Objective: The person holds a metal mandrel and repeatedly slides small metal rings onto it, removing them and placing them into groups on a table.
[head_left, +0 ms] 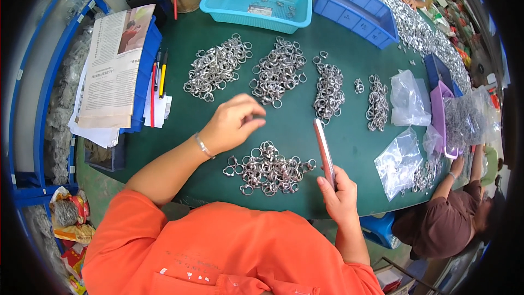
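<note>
My left hand (232, 124) hovers over the green tabletop, fingers half curled, with a gap between thumb and forefinger and nothing visible in it. Just beyond it lies a heap of silver rings (279, 71). Closed around the lower end of a slim tapered stick, apparently a ring sizing stick (325, 152), is my right hand (339, 194). The stick tilts up and away, silver on one side and reddish on the other. Between my forearms, close to my body, rests another ring pile (269, 169). More piles lie at the far left (217, 68) and right of centre (329, 92).
Baskets, one turquoise (256, 22) and one blue (357, 13), stand at the back. Papers (112, 74) and pens (159, 79) lie at left. Smaller ring groups (377, 104), plastic bags (399, 161) and a purple basket (438, 114) are at right, near a person in brown (450, 221).
</note>
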Demonstrator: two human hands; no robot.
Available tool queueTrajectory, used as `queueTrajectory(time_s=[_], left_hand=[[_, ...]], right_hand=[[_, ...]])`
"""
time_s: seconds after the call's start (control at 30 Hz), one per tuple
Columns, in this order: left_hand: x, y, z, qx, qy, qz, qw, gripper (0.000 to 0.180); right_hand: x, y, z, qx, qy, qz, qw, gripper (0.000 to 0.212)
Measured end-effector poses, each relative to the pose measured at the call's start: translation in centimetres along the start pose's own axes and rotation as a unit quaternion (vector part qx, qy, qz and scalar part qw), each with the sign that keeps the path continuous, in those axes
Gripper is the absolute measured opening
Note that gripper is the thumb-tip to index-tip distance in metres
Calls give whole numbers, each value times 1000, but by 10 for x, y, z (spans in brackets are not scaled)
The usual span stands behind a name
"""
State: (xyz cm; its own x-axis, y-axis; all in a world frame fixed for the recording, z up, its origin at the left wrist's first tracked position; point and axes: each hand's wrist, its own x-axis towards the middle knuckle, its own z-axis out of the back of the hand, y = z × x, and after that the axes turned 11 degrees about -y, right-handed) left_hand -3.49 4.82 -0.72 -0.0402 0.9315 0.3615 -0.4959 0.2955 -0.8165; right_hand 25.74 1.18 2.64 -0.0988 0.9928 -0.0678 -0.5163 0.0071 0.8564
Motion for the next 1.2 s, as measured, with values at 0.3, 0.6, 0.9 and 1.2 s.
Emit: queueTrajectory(time_s=[0.3, 0.6, 0.9, 1.2], left_hand=[[-43, -34, -2, 44, 169, -23, 984, 42], [-51, -42, -10, -58, 77, 94, 991, 27], [-69, -20, -17, -226, 10, 274, 935, 31], [-73, -15, -31, -173, -35, 224, 959, 29]], right_hand=[[2, -11, -19, -85, 38, 101, 991, 31], [5, -16, -15, 168, -68, -146, 973, 20], [12, -48, 5, 499, -65, -112, 857, 21], [34, -89, 26, 626, 225, -198, 720, 32]])
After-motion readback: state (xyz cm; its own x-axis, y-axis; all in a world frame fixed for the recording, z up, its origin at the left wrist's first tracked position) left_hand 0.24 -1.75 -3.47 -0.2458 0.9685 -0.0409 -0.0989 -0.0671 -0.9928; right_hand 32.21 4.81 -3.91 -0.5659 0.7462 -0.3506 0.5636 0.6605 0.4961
